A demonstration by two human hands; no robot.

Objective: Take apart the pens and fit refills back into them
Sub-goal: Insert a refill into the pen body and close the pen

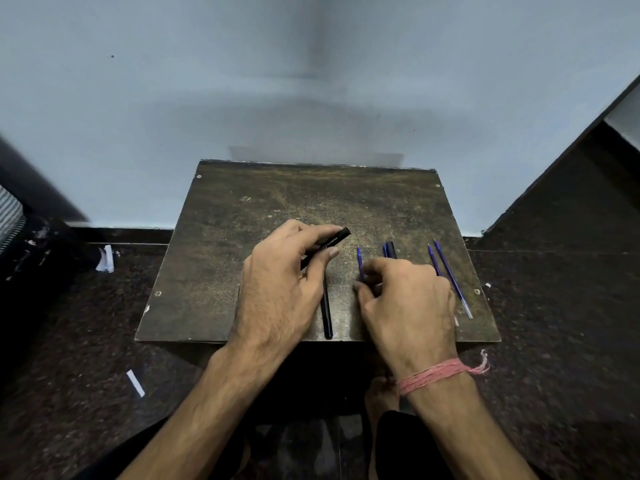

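On the worn brown board [242, 216] that sits low over the dark speckled floor [554, 323], both hands are at work near its front edge. Left hand [280, 289] is up off the board, fingers curled round a black pen barrel [330, 241], thumb pressed along its side; the barrel's far end pokes out past the fingertips, angled up and toward the back right of the board, with white lettering just visible on it. Under that hand, another black pen [326, 313] lies flat on the board, running almost straight toward the front edge, its upper part hidden by the palm.

Right hand [408, 303] is down on the board's front half, fingers bunched and curled, thumb and forefinger pinching a blue refill [360, 263] whose tip points toward the back of the board. Just beyond the knuckles, a dark pen piece with a blue part [389, 250] peeks out; what it is exactly, I cannot tell. A pink thread band [443, 374] wraps the right wrist.

Toward the board's right edge, two more blue refills [450, 275] lie side by side, close together, tips pointing back; the nearer one is partly covered by the right hand.

Off the board to its left, a white paper scrap [135, 382] lies on the floor, and crumpled white paper [105, 258] sits farther back.
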